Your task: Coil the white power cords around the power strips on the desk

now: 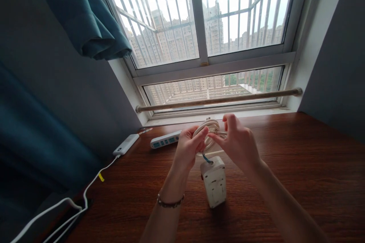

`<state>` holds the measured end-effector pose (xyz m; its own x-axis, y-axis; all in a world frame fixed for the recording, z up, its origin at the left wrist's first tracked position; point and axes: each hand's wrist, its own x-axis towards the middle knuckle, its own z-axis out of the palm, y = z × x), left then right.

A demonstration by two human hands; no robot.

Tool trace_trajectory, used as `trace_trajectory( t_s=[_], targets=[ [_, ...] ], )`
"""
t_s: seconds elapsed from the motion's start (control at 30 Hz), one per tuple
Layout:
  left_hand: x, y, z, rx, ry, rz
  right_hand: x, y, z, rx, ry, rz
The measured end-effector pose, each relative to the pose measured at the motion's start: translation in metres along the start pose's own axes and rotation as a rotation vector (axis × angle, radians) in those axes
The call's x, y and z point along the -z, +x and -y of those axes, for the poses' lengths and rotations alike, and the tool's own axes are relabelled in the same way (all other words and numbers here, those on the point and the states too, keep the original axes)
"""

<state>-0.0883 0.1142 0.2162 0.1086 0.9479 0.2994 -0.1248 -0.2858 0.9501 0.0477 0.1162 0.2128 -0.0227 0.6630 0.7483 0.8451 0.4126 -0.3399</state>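
Observation:
Both hands are raised over a dark wooden desk (285, 182), working on a coil of white cable (211, 126). My left hand (189, 148) grips the coil's left side, thumb and fingers closed around the loops. My right hand (238, 142) pinches the cable on the coil's right side. Below the hands a white socket block (214, 182) rests on the desk, joined to the coil by a short blue-tipped lead (207, 158). A beaded bracelet (170, 203) is on my left wrist.
A white power strip (164, 140) lies at the back of the desk. Left of it sits a white power bank (126, 144) whose white cord (85, 193) runs off the desk's left edge. A wooden rod (219, 100) spans the window sill. Teal curtains (88, 19) hang at left.

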Motion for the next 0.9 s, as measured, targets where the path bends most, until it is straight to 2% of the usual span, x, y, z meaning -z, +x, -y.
trace_trajectory(
  t_s=[0.13,0.2,0.27,0.37,0.47,0.57,0.67,0.8,0.9],
  targets=[
    [-0.004,-0.009,-0.008,-0.091,0.131,0.000,-0.017,0.000,0.005,-0.041,-0.049,-0.129],
    [-0.005,-0.011,-0.010,-0.124,0.185,0.027,-0.020,0.001,0.001,-0.021,0.039,-0.130],
    [-0.004,-0.009,-0.010,-0.145,0.227,0.066,-0.021,0.003,-0.004,-0.042,0.258,-0.008],
    [-0.001,-0.005,-0.006,-0.142,0.236,0.124,-0.020,0.008,-0.011,-0.126,0.774,0.198],
    [0.001,-0.003,-0.002,-0.131,0.213,0.171,-0.015,0.013,-0.017,-0.153,1.218,0.315],
    [0.001,-0.002,0.000,-0.107,0.181,0.189,-0.004,0.017,-0.020,-0.217,1.446,0.438],
    [0.002,0.000,0.002,-0.076,0.152,0.175,0.007,0.018,-0.021,-0.280,1.683,0.502],
    [0.005,0.001,0.001,-0.025,0.127,0.169,0.007,0.021,-0.021,-0.419,1.846,0.424],
    [0.007,-0.001,-0.003,0.011,0.135,0.222,0.001,0.028,-0.033,-0.491,1.853,0.243]
  ],
)
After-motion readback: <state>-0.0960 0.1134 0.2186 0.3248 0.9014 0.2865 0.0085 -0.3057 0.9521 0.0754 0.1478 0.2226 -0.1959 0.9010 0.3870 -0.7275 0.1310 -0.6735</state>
